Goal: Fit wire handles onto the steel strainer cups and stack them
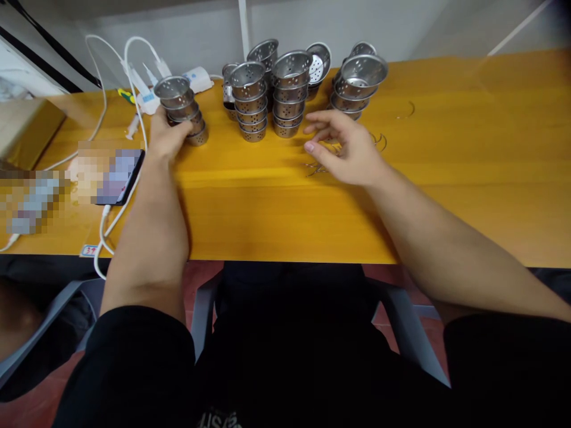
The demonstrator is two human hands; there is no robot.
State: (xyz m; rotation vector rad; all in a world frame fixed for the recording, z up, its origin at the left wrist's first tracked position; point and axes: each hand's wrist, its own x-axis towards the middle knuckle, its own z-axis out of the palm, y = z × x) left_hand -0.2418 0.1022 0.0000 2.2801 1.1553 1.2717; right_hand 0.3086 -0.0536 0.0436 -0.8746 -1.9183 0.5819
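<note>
My left hand (166, 135) is wrapped round a tilted stack of perforated metal cups (175, 92) near the back left of the table. Over the table's middle hovers my right hand (341, 145), fingers apart and holding nothing. It is nearest to an upright stack of the same cups (289, 92), with another stack (250, 101) just left of that one. Beyond my right fingers stands a leaning stack (359, 80). Thin bent wire pieces (316, 168) lie under and beside my right hand, partly hidden by it.
A phone (120, 177) with a white cable (103, 229) lies at the left, near a power strip (149, 101) and a cardboard box (29, 131). More cups (319, 62) stand against the wall behind. One loose wire (410, 109) rests at the right on the wooden table (468, 166).
</note>
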